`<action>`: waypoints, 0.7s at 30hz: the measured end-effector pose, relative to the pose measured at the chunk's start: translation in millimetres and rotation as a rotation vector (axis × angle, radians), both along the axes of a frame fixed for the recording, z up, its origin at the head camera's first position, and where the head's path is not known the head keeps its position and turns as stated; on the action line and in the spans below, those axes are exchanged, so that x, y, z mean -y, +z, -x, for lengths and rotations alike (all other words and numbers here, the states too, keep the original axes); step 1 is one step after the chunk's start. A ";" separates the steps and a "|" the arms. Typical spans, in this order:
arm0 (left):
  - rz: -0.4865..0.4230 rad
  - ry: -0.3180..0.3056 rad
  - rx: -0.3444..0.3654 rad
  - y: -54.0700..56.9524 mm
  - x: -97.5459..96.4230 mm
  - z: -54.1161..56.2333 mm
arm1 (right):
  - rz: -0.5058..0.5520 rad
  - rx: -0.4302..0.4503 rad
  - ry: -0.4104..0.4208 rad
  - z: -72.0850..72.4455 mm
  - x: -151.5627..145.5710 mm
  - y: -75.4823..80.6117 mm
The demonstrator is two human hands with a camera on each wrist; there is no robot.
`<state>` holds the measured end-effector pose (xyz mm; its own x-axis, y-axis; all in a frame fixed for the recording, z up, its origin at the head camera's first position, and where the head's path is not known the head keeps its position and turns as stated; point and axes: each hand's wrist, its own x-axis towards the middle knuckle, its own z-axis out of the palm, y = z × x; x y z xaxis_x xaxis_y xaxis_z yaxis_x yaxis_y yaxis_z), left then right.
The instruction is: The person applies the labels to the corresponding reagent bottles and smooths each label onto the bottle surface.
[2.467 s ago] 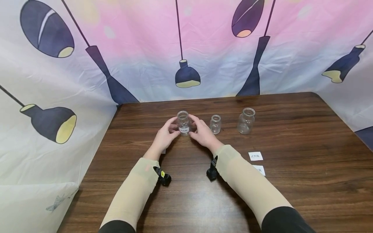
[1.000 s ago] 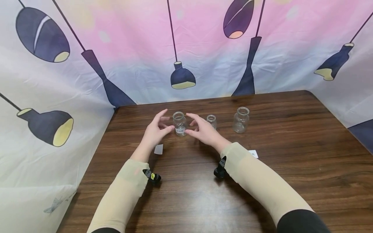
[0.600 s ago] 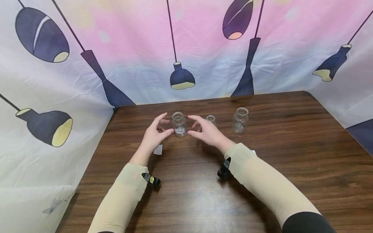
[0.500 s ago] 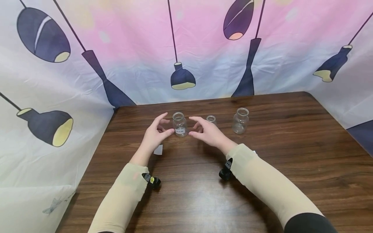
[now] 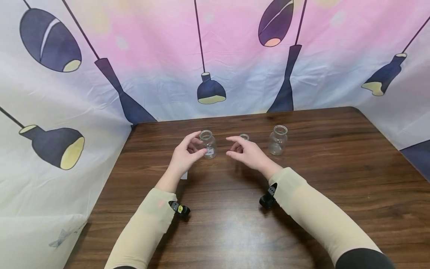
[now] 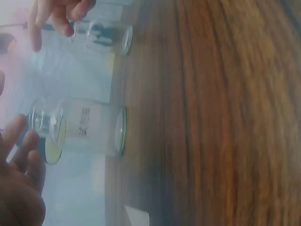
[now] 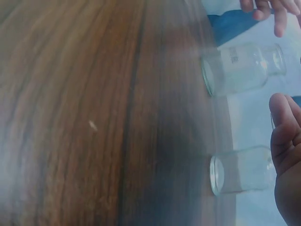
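Observation:
A clear glass bottle (image 5: 209, 140) with a white printed label (image 5: 209, 152) stands upright on the wooden table, between the two hands. My left hand (image 5: 186, 153) is at its left side, fingers loosely bent, thumb and index tip overlapping its edge in the head view. In the left wrist view, those fingertips are right by the neck of the labelled bottle (image 6: 84, 125). My right hand (image 5: 248, 152) hovers to the right, apart from the labelled bottle, with loosely bent fingers and nothing in them. It mostly hides a smaller glass bottle (image 5: 244, 136) behind it.
A third glass bottle (image 5: 278, 140), unlabelled, stands farther right. A white paper slip (image 5: 184, 175) lies partly hidden by the left wrist. Behind the wooden table (image 5: 221, 216) hangs a patterned cloth (image 5: 161, 56) along its far edge.
Both hands held the labelled bottle at first, then loosened from it. The right hand drew away rightward, over the small bottle; the left has just shifted back against the labelled bottle's side.

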<state>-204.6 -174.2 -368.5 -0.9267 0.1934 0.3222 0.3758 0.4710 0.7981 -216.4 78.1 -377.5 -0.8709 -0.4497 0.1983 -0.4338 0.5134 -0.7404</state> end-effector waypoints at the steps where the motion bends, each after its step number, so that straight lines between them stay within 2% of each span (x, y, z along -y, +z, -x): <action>1: -0.004 -0.012 -0.005 -0.5 -2.0 -0.1 | 0.005 0.004 -0.007 0.5 -1.5 0.2; 7: 0.020 -0.061 -0.009 -3.4 -10.4 -0.2 | 0.007 -0.006 -0.022 0.7 -10.7 -2.4; 17: 0.097 -0.123 0.079 -12.3 -18.4 -0.9 | -0.027 0.022 -0.047 -2.1 -28.5 -7.8; 21: 0.116 -0.146 0.121 -16.3 -21.0 0.0 | -0.011 0.026 -0.058 -1.7 -37.2 -8.5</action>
<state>-204.6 -153.2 -384.8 -0.9168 0.3577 0.1777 0.3512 0.5101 0.7852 -214.7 115.3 -386.0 -0.9002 -0.4007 0.1707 -0.3840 0.5454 -0.7451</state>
